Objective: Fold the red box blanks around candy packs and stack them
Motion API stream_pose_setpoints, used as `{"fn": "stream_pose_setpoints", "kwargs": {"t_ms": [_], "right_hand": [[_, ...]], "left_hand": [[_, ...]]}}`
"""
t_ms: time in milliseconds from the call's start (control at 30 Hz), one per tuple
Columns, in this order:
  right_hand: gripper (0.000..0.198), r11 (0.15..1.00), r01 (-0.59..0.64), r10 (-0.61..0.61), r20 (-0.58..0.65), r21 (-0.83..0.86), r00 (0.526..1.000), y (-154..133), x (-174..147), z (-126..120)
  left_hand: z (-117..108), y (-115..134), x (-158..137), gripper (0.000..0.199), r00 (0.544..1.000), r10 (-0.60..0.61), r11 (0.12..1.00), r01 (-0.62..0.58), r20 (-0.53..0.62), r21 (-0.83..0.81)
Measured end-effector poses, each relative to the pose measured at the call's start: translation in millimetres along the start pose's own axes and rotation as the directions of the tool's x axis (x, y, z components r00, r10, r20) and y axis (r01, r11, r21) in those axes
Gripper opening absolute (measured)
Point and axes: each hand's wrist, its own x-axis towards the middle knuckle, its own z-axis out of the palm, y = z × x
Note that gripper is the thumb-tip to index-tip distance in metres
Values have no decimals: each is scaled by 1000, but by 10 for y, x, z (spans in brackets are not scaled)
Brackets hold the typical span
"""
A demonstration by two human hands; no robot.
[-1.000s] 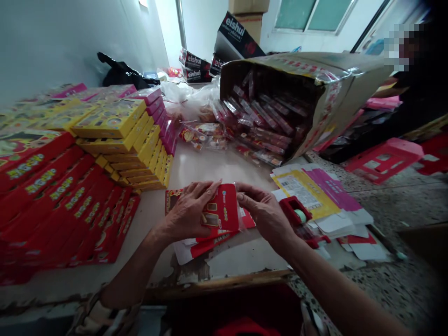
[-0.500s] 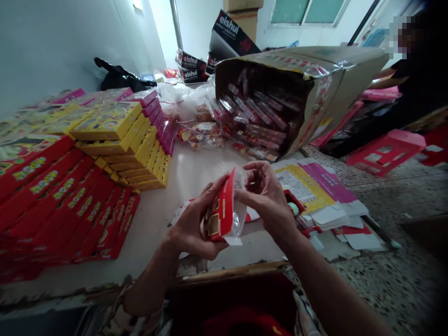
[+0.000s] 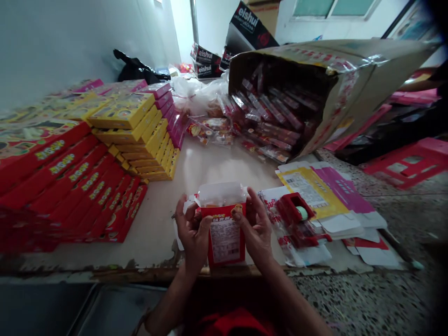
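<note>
Between my two hands is a small red cardboard box [image 3: 226, 242], its printed back with a white label panel facing me. The white top flap [image 3: 221, 189] stands up at the far side, so that end is unclosed. My left hand [image 3: 192, 231] grips the box's left edge, thumb on the front. On the right edge, my right hand [image 3: 257, 226] holds it with the thumb pressed near the upper corner. What lies inside the box is hidden. A red tape dispenser [image 3: 296, 212] sits on the table right of my right hand.
Stacked red boxes [image 3: 80, 186] and yellow boxes [image 3: 129, 126] fill the left side. A large carton [image 3: 357, 93] lies on its side at the back right, packets [image 3: 269, 112] spilling out. Flat yellow and purple box blanks [image 3: 315, 186] lie at right. A person's arm [image 3: 418, 79] shows far right.
The red box has turned from edge-on to facing me and has come lower and nearer. My right hand has moved from its opening onto its right edge. The view has shifted.
</note>
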Motion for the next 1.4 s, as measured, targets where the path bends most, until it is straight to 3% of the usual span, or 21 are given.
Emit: {"fn": "stream_pose_setpoints", "kwargs": {"t_ms": [167,333,467,533,633,700,733,800,867,967,1133,1267,1400], "right_hand": [[51,987,136,-128,99,-86,987,-26,38,27],[13,938,303,-292,90,-165,952,-91,18,42],[12,872,426,-399,152,-240,904,-183,-26,-6],[14,821,473,-432,195,-318,881,-214,-34,-51],[12,844,471,-431,196,-258,881,-226,-12,-118],[34,878,455,-423,200,-150,884,-234,23,-158],[46,885,448,-415,218,-131,883,-248,45,-179],[52,870,456,-383,326,-187,864,-300,95,-231],[40,830,487,-350,428,-271,833,-383,141,-287],[24,801,498,-305,489,-333,817,-525,178,-340],[16,877,327,-165,418,-353,893,-706,172,-271],[16,956,108,2,375,-274,927,-805,196,-213],[17,970,-2,104,408,-241,907,-861,278,-261]], "left_hand": [[-50,-4,31,41,978,199,970,-189,-57,151],[-161,11,14,18,895,407,852,-444,181,277],[-206,131,28,9,806,538,754,-591,246,286],[-196,224,38,7,830,483,783,-552,279,285],[-171,345,72,4,930,257,944,-300,264,137],[-175,386,118,26,954,150,989,-147,260,-31],[-185,395,147,34,953,129,991,-113,274,-73],[-215,405,205,29,938,135,991,-120,318,-65],[-240,433,248,13,931,141,990,-137,335,-35],[-244,555,272,9,937,52,999,-49,345,-17],[-199,825,308,17,904,-172,984,141,392,107],[-165,929,349,16,900,-174,983,131,400,132],[-188,950,368,11,909,-105,987,46,403,153]]}}
